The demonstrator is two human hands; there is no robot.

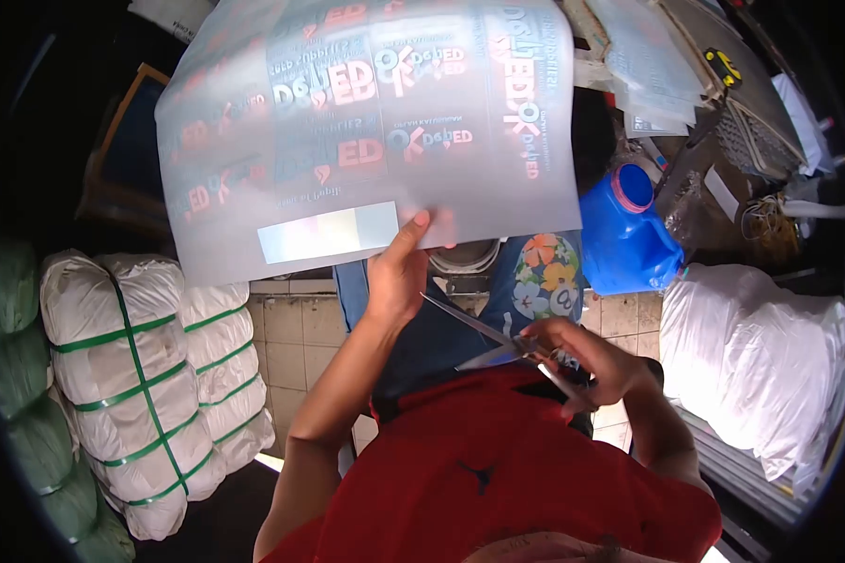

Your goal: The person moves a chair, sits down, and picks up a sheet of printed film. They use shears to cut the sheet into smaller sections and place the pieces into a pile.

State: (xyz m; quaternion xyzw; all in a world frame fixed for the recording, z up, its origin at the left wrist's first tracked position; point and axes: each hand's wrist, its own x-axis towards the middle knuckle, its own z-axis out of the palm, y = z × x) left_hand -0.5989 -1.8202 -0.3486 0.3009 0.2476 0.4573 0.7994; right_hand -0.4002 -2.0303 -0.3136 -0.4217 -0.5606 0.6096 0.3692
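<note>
Our left hand (399, 279) pinches the near edge of a big, translucent plastic sheet printed red and blue (371, 145), out in front of us; our right hand (599, 361) grips silver metal scissors (524, 348), blades apart. We'd better hold that edge taut, fingers clear.

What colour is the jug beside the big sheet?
The jug is bright blue, as is its cap; the head view shows it.

Sheet (347, 141) — top cut off, left grip (400, 278) — fingers partly hidden behind it
</note>
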